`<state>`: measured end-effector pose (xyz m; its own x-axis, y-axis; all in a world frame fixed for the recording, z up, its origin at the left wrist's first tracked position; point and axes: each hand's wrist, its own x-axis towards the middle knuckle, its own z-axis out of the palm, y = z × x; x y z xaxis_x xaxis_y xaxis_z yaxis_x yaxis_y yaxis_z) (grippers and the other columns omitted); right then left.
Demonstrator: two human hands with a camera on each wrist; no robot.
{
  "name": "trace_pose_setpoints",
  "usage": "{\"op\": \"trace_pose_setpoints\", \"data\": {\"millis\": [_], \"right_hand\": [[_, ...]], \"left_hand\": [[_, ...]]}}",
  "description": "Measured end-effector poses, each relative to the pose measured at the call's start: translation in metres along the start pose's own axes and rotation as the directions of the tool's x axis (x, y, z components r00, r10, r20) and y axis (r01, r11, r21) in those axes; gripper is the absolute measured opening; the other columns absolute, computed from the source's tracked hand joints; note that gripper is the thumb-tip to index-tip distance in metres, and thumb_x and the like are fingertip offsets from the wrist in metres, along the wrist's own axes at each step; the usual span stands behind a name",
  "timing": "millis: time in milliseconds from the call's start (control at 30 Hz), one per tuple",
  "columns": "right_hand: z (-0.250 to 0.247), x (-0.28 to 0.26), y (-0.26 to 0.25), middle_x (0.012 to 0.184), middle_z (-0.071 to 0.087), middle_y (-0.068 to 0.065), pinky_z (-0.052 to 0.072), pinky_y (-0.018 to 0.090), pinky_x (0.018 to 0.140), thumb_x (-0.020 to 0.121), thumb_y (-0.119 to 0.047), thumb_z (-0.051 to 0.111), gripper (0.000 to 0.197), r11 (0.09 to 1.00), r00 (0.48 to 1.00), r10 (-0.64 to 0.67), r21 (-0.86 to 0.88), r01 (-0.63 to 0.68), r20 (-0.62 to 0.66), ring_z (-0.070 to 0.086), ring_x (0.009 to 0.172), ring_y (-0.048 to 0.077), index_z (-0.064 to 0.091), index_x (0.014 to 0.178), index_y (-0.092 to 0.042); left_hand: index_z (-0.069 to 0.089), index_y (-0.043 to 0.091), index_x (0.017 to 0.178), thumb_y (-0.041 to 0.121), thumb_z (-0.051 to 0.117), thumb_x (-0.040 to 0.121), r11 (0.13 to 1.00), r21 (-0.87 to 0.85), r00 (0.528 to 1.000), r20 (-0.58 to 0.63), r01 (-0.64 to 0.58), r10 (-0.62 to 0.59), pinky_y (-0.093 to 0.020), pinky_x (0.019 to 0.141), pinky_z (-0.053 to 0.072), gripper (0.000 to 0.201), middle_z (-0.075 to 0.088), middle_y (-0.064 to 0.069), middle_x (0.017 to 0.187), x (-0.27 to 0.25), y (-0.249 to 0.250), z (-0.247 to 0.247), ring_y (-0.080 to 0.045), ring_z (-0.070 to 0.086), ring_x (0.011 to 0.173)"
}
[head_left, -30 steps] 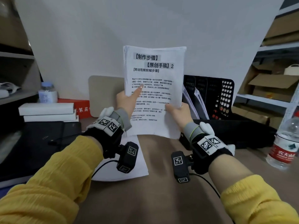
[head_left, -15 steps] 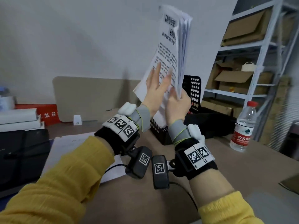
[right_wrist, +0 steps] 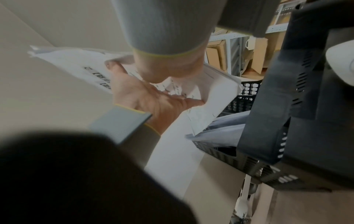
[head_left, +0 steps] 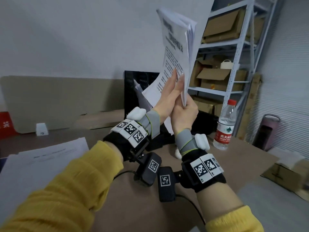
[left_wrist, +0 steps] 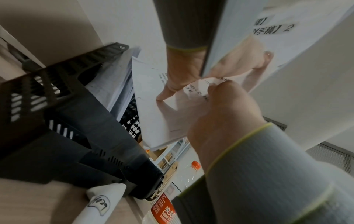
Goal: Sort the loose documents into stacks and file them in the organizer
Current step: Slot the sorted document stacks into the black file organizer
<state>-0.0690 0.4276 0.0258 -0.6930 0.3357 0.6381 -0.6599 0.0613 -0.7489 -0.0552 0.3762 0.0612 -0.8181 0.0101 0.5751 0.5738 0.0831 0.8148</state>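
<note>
1. At far left on the worktop (head_left: 133, 215): a red sign (head_left: 5, 123), partly cut off by the frame edge, stands against the beige partition (head_left: 58, 97). A small white block (head_left: 41, 129) sits just in front of the partition.
2. Left foreground: loose sheets (head_left: 41, 158) lie flat on the worktop, partly covered by the yellow sleeve.
3. Centre, raised above the worktop: left hand (head_left: 168, 96), fingers straight, pressed flat against the printed face of the paper stack (head_left: 175, 47). Thumb spread out across the page, seen in both wrist views.
4. Paper stack held upright, tilted, its edge towards the head camera; top corners fan apart slightly. Printed heading ends in "2".
5. Right hand (head_left: 184, 113) directly beside the left, the two touching at the heel. Its fingers are curled round the stack's lower edge, clamping it.
6. Behind the hands: black perforated organizer (head_left: 138, 81) on the worktop, with other sheets (left_wrist: 114, 81) already standing in one slot. The held stack is above and in front of it, not inserted.
7. Right of the hands: water bottle (head_left: 224, 126), red cap and red label, upright on the worktop.
8. Far right: metal shelving (head_left: 237, 64) carrying cardboard boxes (head_left: 215, 77); a further flat box (head_left: 284, 174) at the worktop's right edge.
</note>
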Motion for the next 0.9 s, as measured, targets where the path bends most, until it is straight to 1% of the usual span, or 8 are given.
{"op": "trace_pose_setpoints", "data": {"millis": [167,300,367,433,500,667,800,900], "right_hand": [[-0.024,0.033,0.018,0.082,0.06,-0.002,0.042,0.015,0.064,0.09,-0.006,0.053,0.017,0.999,0.999,-0.031,-0.013,0.03,-0.016,0.048,0.071,0.005,0.068,0.089,-0.013],[-0.033,0.062,0.032,0.084,0.061,-0.002,0.047,0.024,0.07,0.087,-0.004,0.053,0.02,0.999,0.999,-0.034,0.035,0.036,-0.039,0.051,0.076,0.008,0.067,0.093,-0.017],[-0.033,0.069,0.038,0.086,0.063,-0.001,0.05,0.03,0.074,0.087,-0.004,0.053,0.018,0.999,0.999,-0.014,0.032,0.015,-0.04,0.053,0.079,0.009,0.069,0.092,-0.013],[-0.029,0.08,0.047,0.094,0.068,0.003,0.052,0.03,0.078,0.087,-0.003,0.054,0.023,1.0,0.999,0.009,0.022,-0.009,-0.031,0.056,0.084,0.009,0.071,0.103,-0.005],[-0.02,0.094,0.061,0.096,0.07,0.005,0.051,0.025,0.075,0.089,-0.003,0.055,0.026,1.0,1.0,0.016,0.011,-0.016,-0.023,0.056,0.083,0.008,0.07,0.11,-0.005],[0.003,0.115,0.093,0.082,0.064,-0.003,0.044,0.016,0.063,0.088,-0.004,0.054,0.024,0.998,0.998,0.06,-0.004,-0.06,0.005,0.05,0.069,0.003,0.07,0.106,-0.004],[0.019,0.131,0.105,0.069,0.062,-0.012,0.042,0.013,0.057,0.087,0.001,0.053,0.025,0.997,0.996,0.08,0.002,-0.08,0.035,0.049,0.057,-0.006,0.072,0.1,-0.009],[0.031,0.142,0.115,0.076,0.066,-0.009,0.045,0.014,0.062,0.085,0.003,0.05,0.033,0.995,0.991,0.092,-0.035,-0.089,0.096,0.054,0.064,-0.003,0.073,0.101,-0.014]], "left_hand": [[0.013,0.034,0.153,0.059,0.03,0.095,0.995,-0.096,0.999,0.036,0.006,-0.002,-0.045,0.121,0.015,0.065,0.018,0.011,0.159,0.026,-0.01,0.027,-0.008,0.018,0.145],[0.019,0.043,0.149,0.092,0.036,0.062,0.997,-0.081,0.998,0.057,-0.014,0.018,-0.046,0.121,0.015,0.102,0.023,0.014,0.158,0.053,-0.018,0.047,-0.008,0.019,0.146],[0.024,0.046,0.147,0.096,0.035,0.058,0.997,-0.077,0.999,0.048,-0.005,0.008,-0.047,0.12,0.016,0.102,0.029,0.014,0.155,0.067,-0.027,0.051,-0.009,0.022,0.145],[0.027,0.046,0.145,0.095,0.036,0.062,0.995,-0.1,0.999,0.031,0.02,-0.017,-0.047,0.12,0.017,0.097,0.032,0.015,0.153,0.081,-0.039,0.05,-0.007,0.023,0.144],[0.029,0.048,0.144,0.09,0.036,0.068,0.989,-0.142,0.999,0.011,0.05,-0.049,-0.048,0.119,0.017,0.087,0.033,0.016,0.152,0.098,-0.055,0.05,-0.007,0.023,0.144],[0.043,0.045,0.137,0.086,0.046,0.07,0.972,-0.178,0.985,-0.05,0.154,-0.165,-0.048,0.118,0.023,0.079,0.046,0.008,0.145,0.139,-0.098,0.043,-0.013,0.034,0.14],[0.046,0.037,0.136,0.079,0.051,0.075,0.967,-0.213,0.981,-0.098,0.142,-0.165,-0.049,0.116,0.028,0.075,0.048,-0.001,0.144,0.163,-0.112,0.036,-0.02,0.04,0.137],[0.047,0.026,0.139,0.07,0.047,0.078,0.95,-0.272,0.966,-0.159,0.155,-0.203,-0.043,0.113,0.036,0.075,0.052,-0.007,0.14,0.165,-0.106,0.026,-0.02,0.048,0.13]]}}
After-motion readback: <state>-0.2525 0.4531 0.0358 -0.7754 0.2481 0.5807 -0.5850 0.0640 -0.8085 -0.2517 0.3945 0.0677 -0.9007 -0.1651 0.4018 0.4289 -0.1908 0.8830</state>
